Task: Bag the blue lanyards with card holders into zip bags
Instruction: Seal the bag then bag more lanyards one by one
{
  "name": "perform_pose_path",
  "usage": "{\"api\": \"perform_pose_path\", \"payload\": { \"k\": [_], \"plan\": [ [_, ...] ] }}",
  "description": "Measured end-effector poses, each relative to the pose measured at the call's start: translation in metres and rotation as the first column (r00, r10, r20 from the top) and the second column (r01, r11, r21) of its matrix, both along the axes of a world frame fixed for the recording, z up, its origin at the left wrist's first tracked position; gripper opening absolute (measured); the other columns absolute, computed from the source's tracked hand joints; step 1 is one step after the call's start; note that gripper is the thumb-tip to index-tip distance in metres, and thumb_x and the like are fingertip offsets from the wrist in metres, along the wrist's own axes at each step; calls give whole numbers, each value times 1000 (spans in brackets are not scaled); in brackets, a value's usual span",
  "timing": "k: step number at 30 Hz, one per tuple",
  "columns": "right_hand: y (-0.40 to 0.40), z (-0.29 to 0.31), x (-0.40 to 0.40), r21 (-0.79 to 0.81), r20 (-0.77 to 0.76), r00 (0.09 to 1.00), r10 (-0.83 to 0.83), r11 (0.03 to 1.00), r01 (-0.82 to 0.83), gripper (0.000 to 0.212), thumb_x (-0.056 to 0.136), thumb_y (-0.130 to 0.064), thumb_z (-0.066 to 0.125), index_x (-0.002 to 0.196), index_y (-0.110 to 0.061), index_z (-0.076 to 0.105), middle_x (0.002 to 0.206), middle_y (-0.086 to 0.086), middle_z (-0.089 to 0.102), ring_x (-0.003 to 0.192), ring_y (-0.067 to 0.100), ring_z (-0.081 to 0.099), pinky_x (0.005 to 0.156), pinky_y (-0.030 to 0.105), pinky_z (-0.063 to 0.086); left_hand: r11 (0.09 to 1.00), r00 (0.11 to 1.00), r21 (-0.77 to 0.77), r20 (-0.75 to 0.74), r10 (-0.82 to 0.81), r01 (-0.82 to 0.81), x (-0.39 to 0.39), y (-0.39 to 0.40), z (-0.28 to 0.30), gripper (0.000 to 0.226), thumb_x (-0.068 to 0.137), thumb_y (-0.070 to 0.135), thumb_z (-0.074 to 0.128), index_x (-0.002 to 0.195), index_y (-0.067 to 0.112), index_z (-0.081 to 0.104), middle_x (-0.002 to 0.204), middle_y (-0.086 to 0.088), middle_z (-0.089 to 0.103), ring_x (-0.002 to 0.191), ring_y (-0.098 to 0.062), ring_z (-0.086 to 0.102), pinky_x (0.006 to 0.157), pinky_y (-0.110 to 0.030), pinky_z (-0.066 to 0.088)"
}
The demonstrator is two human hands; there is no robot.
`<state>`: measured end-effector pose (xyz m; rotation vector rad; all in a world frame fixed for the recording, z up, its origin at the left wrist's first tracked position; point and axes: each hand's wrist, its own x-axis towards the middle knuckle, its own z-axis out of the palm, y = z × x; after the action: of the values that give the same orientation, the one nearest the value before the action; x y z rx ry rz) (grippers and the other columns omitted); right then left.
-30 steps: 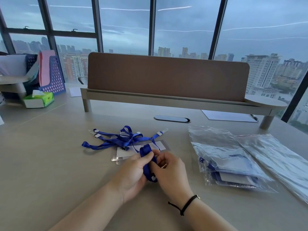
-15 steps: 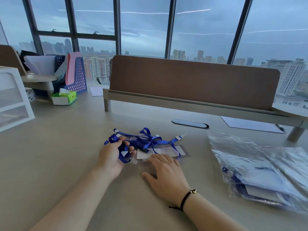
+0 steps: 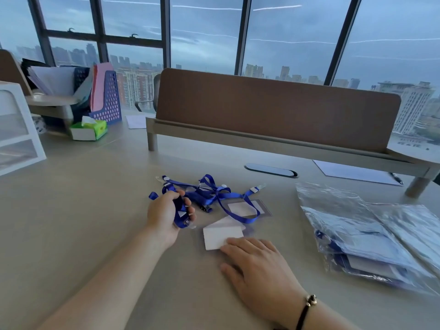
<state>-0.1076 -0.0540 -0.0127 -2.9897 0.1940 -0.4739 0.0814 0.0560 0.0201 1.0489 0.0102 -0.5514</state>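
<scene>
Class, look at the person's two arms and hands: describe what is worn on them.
Both forearms are bare, with no sleeves in view and no gloves. The left hand wears nothing. Behind the right hand, the wrist carries a thin black cord bracelet with a small bead or clasp.

A single head-worn wide-angle camera looks forward and down across the beige desk (image 3: 71,222), from the seated person's side toward the brown divider panel (image 3: 273,110) and the windows (image 3: 202,32) behind it. Both forearms enter from the bottom edge, so the left hand (image 3: 166,210) and right hand (image 3: 259,265) sit close under the lens. Straight lines bow near the edges; no second view exists.
</scene>
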Motion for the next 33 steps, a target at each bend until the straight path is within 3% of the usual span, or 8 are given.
{"api": "perform_pose_path", "payload": {
  "k": [2, 3, 9, 15, 20, 27, 30, 33],
  "plan": [
    [-3, 2, -14, -29, 59, 998, 5, 1000, -3, 24, 85, -49, 52, 103, -38, 65, 102, -22, 64, 93, 6, 63, 77, 24, 46, 998, 998, 34, 30, -61, 60, -6, -1, 1, 19, 99, 9, 41, 84, 10, 54, 65, -8, 54, 50, -23, 48, 47, -28, 42],
    [-6, 6, -18, -14, 45, 999, -15, 1000, 15, 27, 83, -52, 53, 103, -38, 65, 100, -22, 62, 91, 6, 61, 76, 22, 43, 994, 994, 48, 42, -102, 100, -10, -2, 1, 19, 99, 10, 41, 85, 9, 54, 65, -8, 54, 50, -23, 49, 46, -28, 42],
    [-37, 27, -21, 230, -235, 967, -95, 962, 150, 77, 70, -72, 61, 139, -43, 43, 133, -22, 43, 126, 7, 35, 103, 26, 27, 922, 914, 206, 181, -364, 327, -36, -14, -4, 20, 99, 11, 40, 88, 10, 56, 69, -10, 56, 53, -25, 53, 48, -30, 43],
    [-46, 37, -5, 421, -318, 946, -69, 883, 206, 84, 63, -46, 84, 138, -40, 46, 129, -16, 54, 122, 9, 49, 104, 29, 41, 928, 904, 254, 263, -337, 272, -41, -15, -6, 20, 100, 10, 41, 90, 8, 58, 68, -12, 57, 54, -26, 54, 47, -32, 46],
    [-50, 46, 21, 416, -449, 892, -50, 872, 258, 100, 54, -38, 92, 138, -34, 38, 128, -4, 54, 113, 19, 57, 98, 39, 50, 935, 911, 251, 264, -315, 251, -42, -16, -7, 20, 101, 11, 40, 90, 9, 57, 66, -10, 58, 53, -25, 53, 47, -31, 46],
    [-47, 39, 24, 544, -156, 974, -167, 808, 226, 99, 56, -38, 92, 140, -35, 40, 131, -4, 34, 104, 13, 50, 85, 23, 51, 950, 931, 234, 250, -264, 207, -43, -14, -5, 20, 99, 13, 42, 87, 11, 57, 68, -11, 56, 53, -25, 51, 49, -32, 41],
    [-56, 46, 10, 683, -66, 970, -235, 698, 216, 88, 63, -29, 91, 138, -35, 46, 125, -6, 46, 88, 2, 54, 62, 9, 44, 948, 936, 241, 231, -264, 208, -43, -12, -4, 21, 99, 14, 41, 85, 12, 57, 66, -8, 56, 50, -22, 46, 47, -29, 35],
    [-71, 52, -7, 764, -14, 966, -257, 621, 176, 52, 73, -14, 84, 120, -26, 66, 101, -10, 69, 78, 5, 65, 66, 19, 56, 942, 935, 269, 234, -266, 201, -45, -13, -3, 21, 99, 14, 41, 85, 13, 57, 65, -7, 55, 50, -21, 45, 45, -27, 35]
  ]
}}
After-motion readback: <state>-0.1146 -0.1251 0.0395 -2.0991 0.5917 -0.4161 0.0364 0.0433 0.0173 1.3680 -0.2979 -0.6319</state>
